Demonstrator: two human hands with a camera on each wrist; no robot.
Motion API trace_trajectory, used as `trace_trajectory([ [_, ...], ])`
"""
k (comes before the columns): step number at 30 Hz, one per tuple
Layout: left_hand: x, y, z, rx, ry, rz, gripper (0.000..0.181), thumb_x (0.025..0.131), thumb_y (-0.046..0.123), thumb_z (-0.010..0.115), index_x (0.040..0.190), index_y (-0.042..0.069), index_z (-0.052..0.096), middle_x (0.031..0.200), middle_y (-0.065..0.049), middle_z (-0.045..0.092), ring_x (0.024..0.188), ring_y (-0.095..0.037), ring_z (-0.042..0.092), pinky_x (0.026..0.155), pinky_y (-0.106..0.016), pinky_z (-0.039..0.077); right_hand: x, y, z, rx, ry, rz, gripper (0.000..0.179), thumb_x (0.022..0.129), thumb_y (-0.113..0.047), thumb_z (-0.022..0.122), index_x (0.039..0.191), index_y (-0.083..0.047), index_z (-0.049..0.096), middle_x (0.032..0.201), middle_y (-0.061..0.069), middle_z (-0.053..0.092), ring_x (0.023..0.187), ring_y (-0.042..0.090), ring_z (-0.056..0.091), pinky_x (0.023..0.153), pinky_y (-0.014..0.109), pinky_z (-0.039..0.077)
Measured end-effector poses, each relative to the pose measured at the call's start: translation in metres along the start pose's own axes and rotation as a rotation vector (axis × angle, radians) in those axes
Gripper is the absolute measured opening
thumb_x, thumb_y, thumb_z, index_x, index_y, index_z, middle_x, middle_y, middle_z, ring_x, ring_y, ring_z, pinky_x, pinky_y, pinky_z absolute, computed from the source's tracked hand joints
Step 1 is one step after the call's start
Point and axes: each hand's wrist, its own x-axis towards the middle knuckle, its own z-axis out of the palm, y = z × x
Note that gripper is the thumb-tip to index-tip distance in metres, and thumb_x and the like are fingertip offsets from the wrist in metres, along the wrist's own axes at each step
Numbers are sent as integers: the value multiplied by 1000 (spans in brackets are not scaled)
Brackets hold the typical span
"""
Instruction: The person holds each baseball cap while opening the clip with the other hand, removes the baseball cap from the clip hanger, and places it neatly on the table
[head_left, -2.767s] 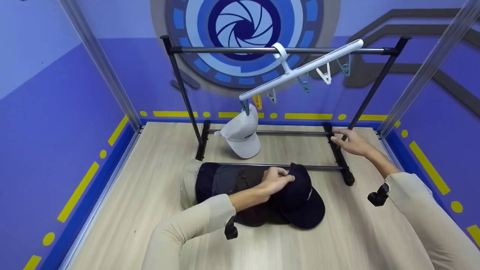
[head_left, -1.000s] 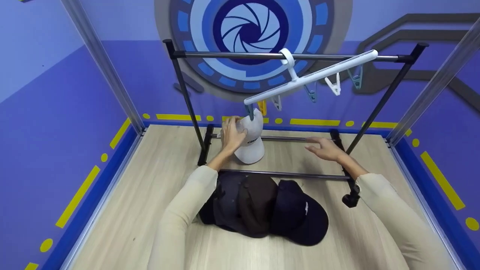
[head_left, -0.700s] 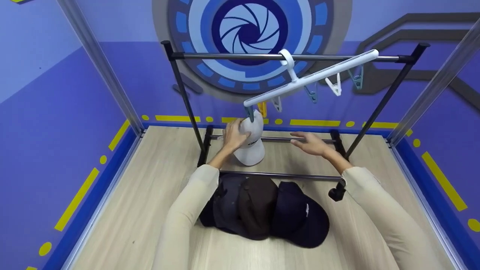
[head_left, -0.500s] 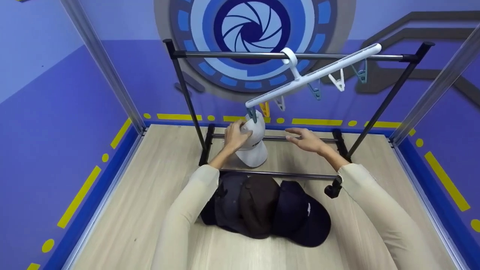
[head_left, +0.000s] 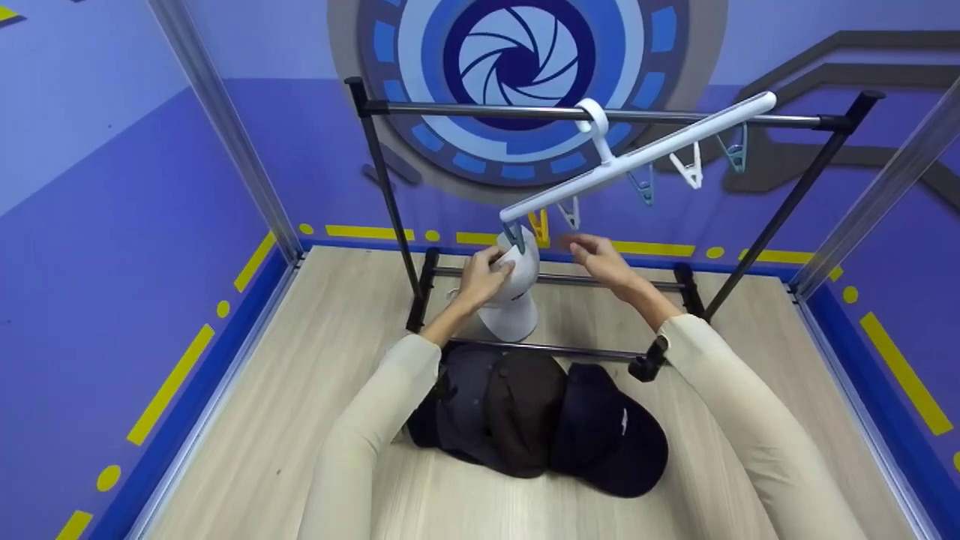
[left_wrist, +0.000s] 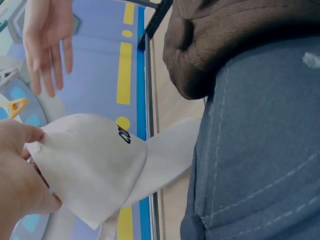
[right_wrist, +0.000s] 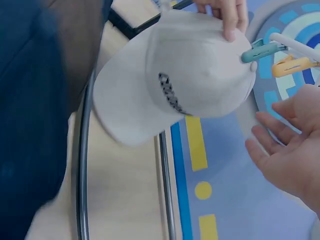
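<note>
A white baseball cap (head_left: 514, 319) with dark lettering hangs by its crown from a teal clip (right_wrist: 262, 52) at the low end of a white hanger (head_left: 637, 159). My left hand (head_left: 484, 281) pinches the cap at the left side of its crown, just below the clip; in the left wrist view the thumb and fingers grip the cap's edge. My right hand (head_left: 606, 264) is held in the air to the right of the cap, under the hanger, fingers loosely bent and apart from the cap. The right wrist view shows that palm (right_wrist: 295, 150) holding nothing.
The tilted hanger hooks over the top bar of a black rack (head_left: 480, 111). A yellow clip (head_left: 538, 225) and several others hang along it. In front lie a navy cap (head_left: 611, 439), a brown cap (head_left: 529, 412) and a dark grey cap (head_left: 465, 409), overlapping in a row.
My left hand has left the navy cap and gone up to grip the white cap. My right hand has moved left from the rack's right post towards the clips.
</note>
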Motion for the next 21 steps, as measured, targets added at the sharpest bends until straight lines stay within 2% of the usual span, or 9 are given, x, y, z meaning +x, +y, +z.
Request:
trace_trajectory([
  [6, -1, -2, -1, -46, 0, 10, 17, 95, 8, 66, 108, -1, 72, 111, -16, 75, 109, -28, 68, 101, -40, 50, 31, -8, 19, 279, 62, 48, 44, 111, -16, 38, 150, 3, 44, 151, 25, 50, 142, 37, 48, 119, 47, 38],
  [10, -1, -2, -1, -85, -5, 9, 15, 95, 6, 64, 107, -1, 71, 109, -16, 75, 107, -28, 67, 100, -39, 50, 48, -10, 29, 369, 48, 54, 43, 111, -13, 40, 150, 4, 45, 151, 27, 49, 144, 36, 46, 120, 45, 37],
  [13, -1, -3, -3, -103, -10, 19, 15, 96, 6, 63, 106, -1, 71, 108, -16, 74, 106, -27, 66, 99, -37, 49, 55, -11, 36, 357, -10, 43, 43, 111, -12, 39, 150, 5, 44, 154, 27, 45, 148, 35, 41, 123, 45, 32],
  [16, -2, -3, -4, -119, -27, 26, 14, 96, 6, 62, 106, -1, 70, 107, -16, 73, 103, -24, 64, 97, -34, 48, 59, -13, 37, 268, -72, 73, 44, 112, -16, 36, 151, 3, 42, 156, 22, 45, 150, 32, 36, 126, 46, 25],
  [18, -2, -4, -5, -131, -40, 28, 14, 97, 5, 62, 106, -1, 70, 107, -16, 72, 101, -22, 63, 94, -32, 48, 61, -14, 37, 216, -106, 83, 42, 112, -17, 33, 148, 2, 45, 150, 18, 48, 147, 30, 37, 126, 47, 23],
  [21, -3, -4, -6, -145, -48, 22, 16, 97, 5, 61, 108, -1, 71, 108, -16, 73, 101, -21, 64, 94, -30, 48, 66, -18, 38, 177, -131, 57, 30, 112, -19, 36, 127, -2, 56, 127, 6, 57, 134, 24, 45, 124, 48, 25],
])
